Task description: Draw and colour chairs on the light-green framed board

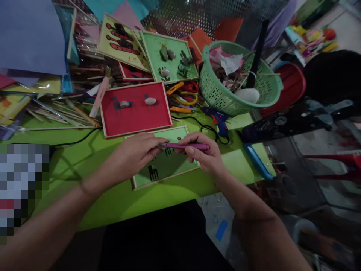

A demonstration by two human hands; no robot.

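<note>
A slim purple pen point(187, 146) is held level between my two hands. My right hand point(201, 150) is closed around its barrel. At the greyish end, my left hand point(141, 150) pinches with thumb and fingers; the exact tip is partly hidden by them. Both hands are above a green framed picture point(169, 175), which lies on the green table with its stick border around it. A small black chair drawing point(153, 172) shows on that picture, and other dark drawings are partly covered by my hands.
Behind lies a red framed picture point(141, 116) with stones. Further back are a green framed picture point(172, 71) and a yellow one point(121, 45). A green basket point(222, 94) of scraps, a blue glue gun point(221, 120) with a cord, and scissors point(187, 98) are at right.
</note>
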